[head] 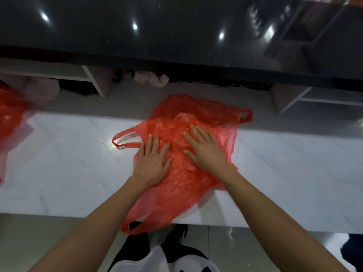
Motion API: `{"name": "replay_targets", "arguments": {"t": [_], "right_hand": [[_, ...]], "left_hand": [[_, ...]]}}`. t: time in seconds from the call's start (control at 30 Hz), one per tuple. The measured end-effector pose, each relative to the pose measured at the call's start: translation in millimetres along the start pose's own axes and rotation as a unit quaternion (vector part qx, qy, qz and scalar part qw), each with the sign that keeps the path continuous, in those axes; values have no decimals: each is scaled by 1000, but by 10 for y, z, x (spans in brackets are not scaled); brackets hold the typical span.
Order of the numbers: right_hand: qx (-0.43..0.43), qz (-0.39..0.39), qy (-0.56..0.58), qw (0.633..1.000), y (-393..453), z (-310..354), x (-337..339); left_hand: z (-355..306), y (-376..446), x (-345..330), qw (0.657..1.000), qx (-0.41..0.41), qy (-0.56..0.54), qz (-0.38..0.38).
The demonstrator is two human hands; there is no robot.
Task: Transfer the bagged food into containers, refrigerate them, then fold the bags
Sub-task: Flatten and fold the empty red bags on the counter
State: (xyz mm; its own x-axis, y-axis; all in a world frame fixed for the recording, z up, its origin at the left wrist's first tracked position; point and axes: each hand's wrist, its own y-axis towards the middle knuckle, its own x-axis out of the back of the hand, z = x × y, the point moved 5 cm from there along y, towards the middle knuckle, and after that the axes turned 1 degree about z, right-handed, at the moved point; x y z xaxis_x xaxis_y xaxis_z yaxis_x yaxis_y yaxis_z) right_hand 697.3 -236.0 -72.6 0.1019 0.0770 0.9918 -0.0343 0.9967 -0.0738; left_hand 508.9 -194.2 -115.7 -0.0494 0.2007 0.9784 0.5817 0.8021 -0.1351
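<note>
A red, see-through plastic bag lies crumpled and spread out on the white marble counter. Its near corner hangs over the counter's front edge, and one handle loop sticks out to the left. My left hand rests flat on the bag's left part, fingers apart. My right hand lies flat on the bag's right part, fingers spread. Neither hand grips the plastic. A second red bag lies at the far left edge of the counter, partly out of view.
A glossy black upper counter overhangs the back. Beneath it are open white shelf compartments with pinkish crumpled items and dark objects. The tiled floor and my legs show below the counter's front edge.
</note>
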Motion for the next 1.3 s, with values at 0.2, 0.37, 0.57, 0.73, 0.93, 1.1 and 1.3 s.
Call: {"name": "replay_targets", "arguments": {"t": [0.2,0.37,0.57,0.73,0.93,1.1,1.3], "right_hand": [[-80,25,20,996,58,-403,-266],[-39,-219,14,975,-50,-313,16],[-130,-344,55,928,-21,-317,511],[-274,-263,137,915,47,-495,446],[-373,-55,149,914,32,-604,-33],[-350,-49,103,930,-184,-601,-360],[-328,-71,62,940,-385,-474,-474]], "left_hand": [[71,5,56,999,15,-39,-10],[66,0,447,992,1,-46,-119],[-119,57,1062,971,-42,-72,-225],[-354,89,1190,954,-70,-92,-275],[-488,477,627,995,-62,-7,-74],[-336,702,208,997,-54,-3,50],[-239,364,-36,999,-40,4,28]]}}
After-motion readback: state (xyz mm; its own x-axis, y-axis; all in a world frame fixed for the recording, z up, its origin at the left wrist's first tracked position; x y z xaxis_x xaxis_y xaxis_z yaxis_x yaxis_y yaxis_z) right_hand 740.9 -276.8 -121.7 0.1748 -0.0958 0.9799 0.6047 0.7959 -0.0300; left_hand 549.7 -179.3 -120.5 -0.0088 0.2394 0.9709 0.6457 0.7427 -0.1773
